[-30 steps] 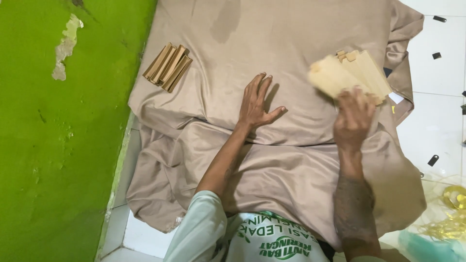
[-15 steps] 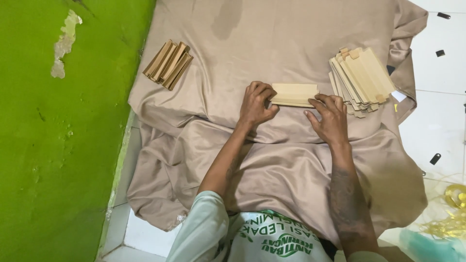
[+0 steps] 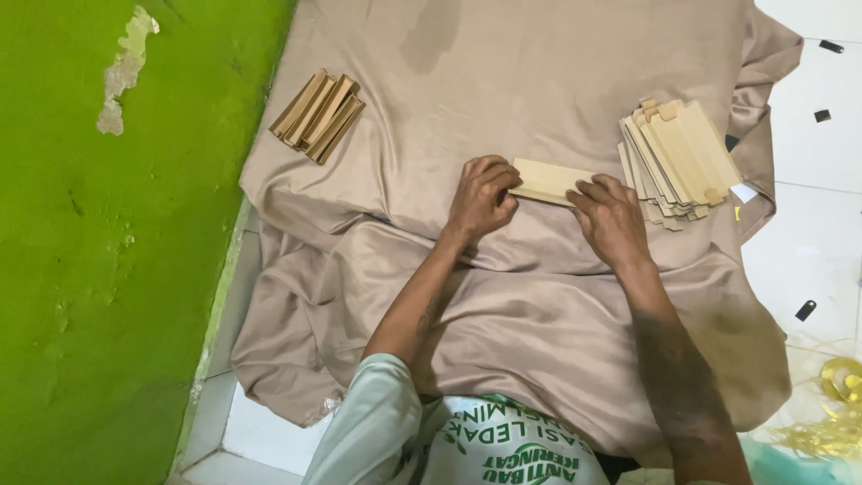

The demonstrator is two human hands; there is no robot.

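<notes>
Hands, left (image 3: 482, 196) and right (image 3: 611, 218), pinch one flat tan card (image 3: 549, 180) on beige cloth (image 3: 503, 81).

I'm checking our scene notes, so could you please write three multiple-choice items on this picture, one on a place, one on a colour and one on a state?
1. Where does the fanned stack of flat cards lie?
A. beside the right hand
B. against the wall
C. on the person's lap

2. What colour is the wall?
A. white
B. green
C. blue

3. How is the single card held?
A. lifted in the right hand alone
B. lying untouched
C. flat on the cloth under both hands

Answers:
1. A: the stack sits on the cloth just past the right hand.
2. B: the wall is bright green with a peeled patch.
3. C: the left hand and the right hand each press on an end of it.
</notes>
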